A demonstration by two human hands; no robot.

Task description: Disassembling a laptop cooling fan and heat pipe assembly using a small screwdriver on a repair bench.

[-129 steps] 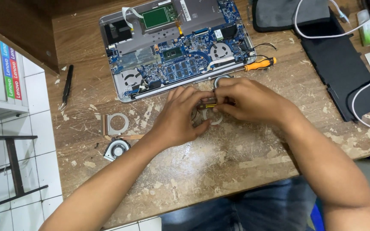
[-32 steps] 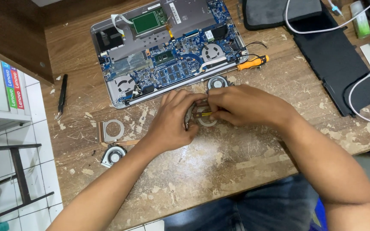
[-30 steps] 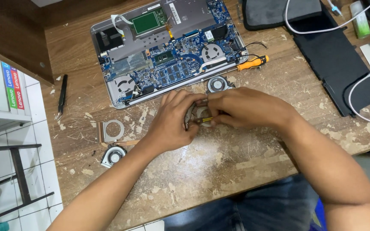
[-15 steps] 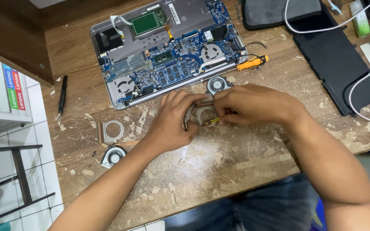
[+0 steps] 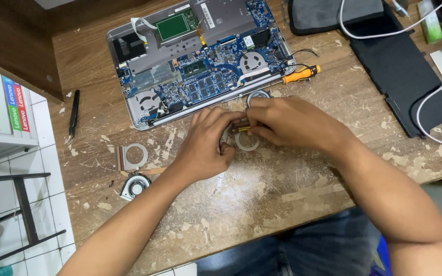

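Both hands meet near the middle of a worn wooden table (image 5: 262,204), just in front of an opened laptop (image 5: 200,56) with its blue circuit board bared. My left hand (image 5: 205,145) grips a small fan part (image 5: 245,143), whose pale ring shows beneath the fingers. My right hand (image 5: 287,122) holds a small yellow-handled screwdriver (image 5: 242,129) against that part. Fingers hide most of the part and the tool tip.
An orange-handled screwdriver (image 5: 300,75) lies by the laptop's front edge, with a round fan (image 5: 258,95) beside it. A metal fan cover (image 5: 133,156) and another fan (image 5: 135,187) lie at the left, near a black pen-like tool (image 5: 73,108). Black covers (image 5: 405,66) and white cables (image 5: 431,97) occupy the right.
The hands stayed together over the fan part with only small finger shifts. The camera view drifted slightly, so the laptop sits a little further left than several seconds ago.
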